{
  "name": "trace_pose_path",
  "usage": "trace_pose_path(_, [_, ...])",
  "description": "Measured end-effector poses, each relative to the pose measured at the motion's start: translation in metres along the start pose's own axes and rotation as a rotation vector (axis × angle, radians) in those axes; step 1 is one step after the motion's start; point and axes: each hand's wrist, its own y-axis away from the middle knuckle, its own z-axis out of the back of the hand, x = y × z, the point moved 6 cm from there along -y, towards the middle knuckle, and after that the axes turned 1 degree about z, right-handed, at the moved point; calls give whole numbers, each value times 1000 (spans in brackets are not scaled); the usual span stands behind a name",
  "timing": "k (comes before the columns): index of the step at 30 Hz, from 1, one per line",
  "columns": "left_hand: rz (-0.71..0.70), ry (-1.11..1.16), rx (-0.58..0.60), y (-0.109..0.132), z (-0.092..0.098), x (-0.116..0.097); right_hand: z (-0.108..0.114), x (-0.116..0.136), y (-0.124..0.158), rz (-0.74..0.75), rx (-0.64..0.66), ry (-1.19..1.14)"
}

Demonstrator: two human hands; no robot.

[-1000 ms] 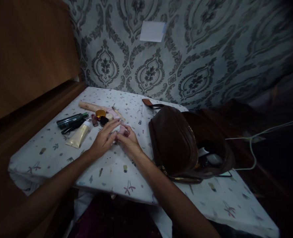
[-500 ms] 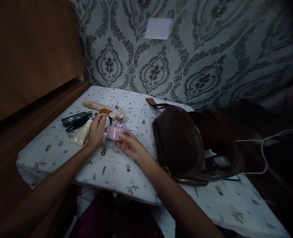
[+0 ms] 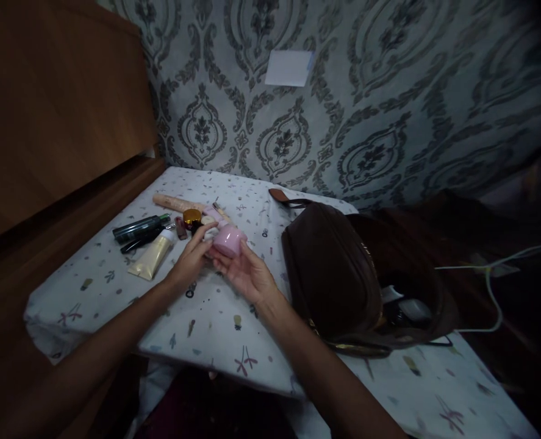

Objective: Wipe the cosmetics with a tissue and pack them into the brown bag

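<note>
A small pink cosmetic jar (image 3: 229, 241) is held tilted in my right hand (image 3: 247, 275), its thumb on the near right side and its fingers underneath. My left hand (image 3: 193, 261) is closed at the jar's left side, its fingers around a crumpled white piece that looks like tissue (image 3: 211, 233), mostly hidden. Just left of that hand lies a pale gold squeeze tube (image 3: 152, 256) with a white cap. Beyond the hands are an amber-lidded jar (image 3: 192, 218), a small dark reddish bottle (image 3: 180, 228) and a long peach-coloured tube (image 3: 177, 203).
A dark green bottle (image 3: 135, 228) and a black slim item (image 3: 141, 240) lie at the left. The open brown bag (image 3: 329, 268) stands at the right, dark and white items inside. A wooden cabinet (image 3: 69, 103) borders the left; the patterned cloth (image 3: 206, 329) covers the surface.
The pink jar has moved slightly right and turned over in my right hand. My left hand has come down and right against it, uncovering the small reddish bottle and the tube's cap.
</note>
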Motion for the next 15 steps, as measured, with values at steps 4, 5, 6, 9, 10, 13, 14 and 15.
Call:
trace_pose_path(4, [169,151,4,-1,1,11,2,0,-1,-35,16,-67])
trace_pose_path(5, [162,126,-37,-2,6,10,2,-2,-1,-37,15,-69])
trace_pose_path(6, [129,85,-90,-3,12,7,2,-3,-1,-30,5,-65])
trace_pose_path(9, [-88,-100,-261,0,28,-12,4,-2,-2,36,-54,-44])
trace_pose_path(10, [-162,-171,-295,2,30,-19,5,-1,-3,64,-75,-39])
trace_pose_path(13, [-316,-390,-218,10,20,-32,5,2,-5,128,-103,-30])
trace_pose_path(14, [-363,-457,-150,12,13,-35,4,3,-5,138,-101,-26])
trace_pose_path(15, [-408,-516,-81,14,7,-36,4,3,-6,145,-95,-22])
